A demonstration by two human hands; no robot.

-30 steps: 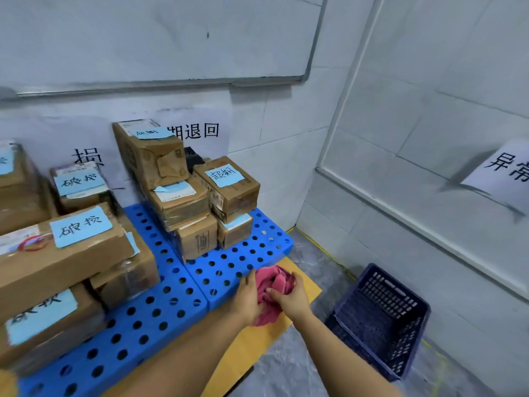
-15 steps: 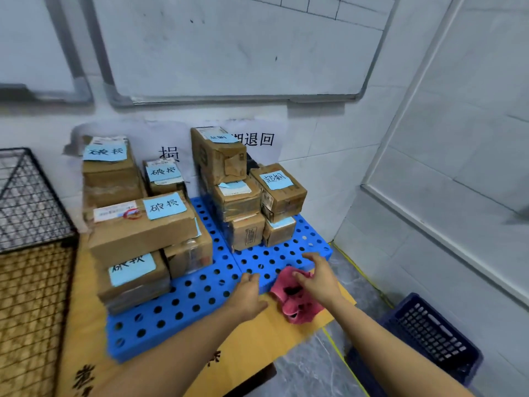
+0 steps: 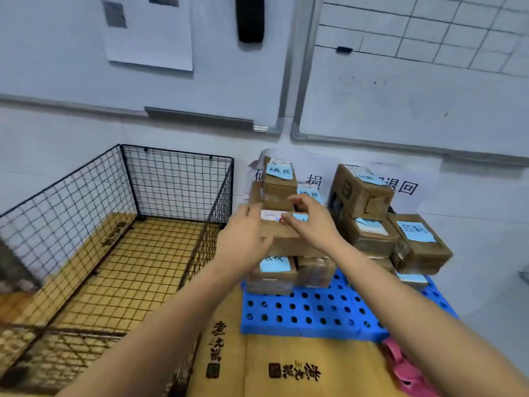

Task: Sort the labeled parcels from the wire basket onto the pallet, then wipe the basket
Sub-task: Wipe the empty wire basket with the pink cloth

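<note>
The black wire basket [image 3: 71, 196] stands empty at the left on yellow cardboard. To its right, the blue perforated pallet [image 3: 300, 313] carries two stacks of brown parcels with blue labels: a left stack [image 3: 279, 181] and a right stack [image 3: 420, 242]. Both my hands are raised at the long parcel [image 3: 289, 239] in the left stack. My left hand [image 3: 243, 239] is at its left end with fingers spread. My right hand [image 3: 312, 222] has its fingertips on the parcel's top label. A pink cloth [image 3: 400, 368] lies on the cardboard at bottom right, partly behind my right arm.
Yellow printed cardboard [image 3: 300, 368] covers the floor under the basket and pallet. Whiteboards [image 3: 415, 90] and paper signs hang on the wall right behind the parcels. The basket's right wall stands close to the left stack.
I let go of the pink cloth, which now lies on the cardboard. Both hands rose to the long parcel in the left stack. My view swung left, bringing the whole basket in.
</note>
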